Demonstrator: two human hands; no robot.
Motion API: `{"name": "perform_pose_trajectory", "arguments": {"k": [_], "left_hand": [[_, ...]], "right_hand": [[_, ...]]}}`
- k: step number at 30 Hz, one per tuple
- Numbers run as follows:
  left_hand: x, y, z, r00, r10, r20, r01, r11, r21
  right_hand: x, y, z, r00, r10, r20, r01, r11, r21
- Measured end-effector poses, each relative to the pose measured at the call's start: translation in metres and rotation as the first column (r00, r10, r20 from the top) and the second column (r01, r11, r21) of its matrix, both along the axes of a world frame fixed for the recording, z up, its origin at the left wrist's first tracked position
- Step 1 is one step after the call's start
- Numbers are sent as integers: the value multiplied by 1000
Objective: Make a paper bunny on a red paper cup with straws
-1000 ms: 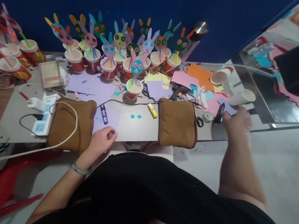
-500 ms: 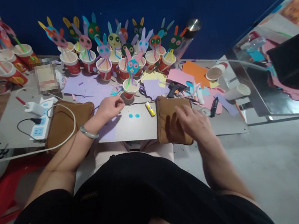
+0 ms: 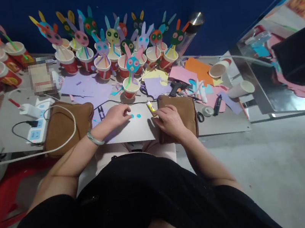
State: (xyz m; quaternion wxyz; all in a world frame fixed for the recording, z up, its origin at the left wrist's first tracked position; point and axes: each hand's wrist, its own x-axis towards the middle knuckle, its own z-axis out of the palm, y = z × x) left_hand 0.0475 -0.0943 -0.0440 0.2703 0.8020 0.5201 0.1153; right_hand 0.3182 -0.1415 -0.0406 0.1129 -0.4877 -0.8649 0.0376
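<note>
Two small teal paper circles (image 3: 138,115) lie side by side on the grey board. My left hand (image 3: 117,117) is beside them, its curled fingers a little apart at the left circle and nothing visible in them. A yellow glue stick (image 3: 150,106) with a white cap lies to the right of the circles. Over its lower end reach the spread fingers of my right hand (image 3: 169,121); whether they touch it I cannot tell. Beneath that hand is a brown cushion (image 3: 182,111). A paper cup with a blue rabbit head (image 3: 133,64) stands just behind the circles.
Several red paper cups (image 3: 103,68) with paper rabbits stand along the blue wall. To the left are a power strip (image 3: 38,124) with cables and another brown cushion (image 3: 68,121). Black snips (image 3: 101,113), a glue gun (image 3: 176,88), coloured paper (image 3: 199,71) and tape (image 3: 207,111) lie around.
My right hand has moved left from the cushion's right side to the glue stick. My left hand has come forward to the teal circles, its fingertips parting. The view has shifted slightly.
</note>
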Motion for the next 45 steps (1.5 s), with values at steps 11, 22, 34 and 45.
{"name": "perform_pose_trajectory", "arguments": {"k": [11,22,34,45], "left_hand": [[47,18,-3,952,-236,-196,240,971,-2],[41,22,-11,949,-293,-120,294,956,-11],[40,28,-25,956,-254,149,257,966,-4],[41,35,-12,648,291,703,160,851,-500]], "right_hand": [[-31,22,-17,865,-428,261,435,900,31],[-24,7,-32,796,-517,-315,484,856,-181],[-34,-13,-21,221,-606,-764,23,787,-617],[-42,-6,-32,419,-527,-739,5,816,-579]]}}
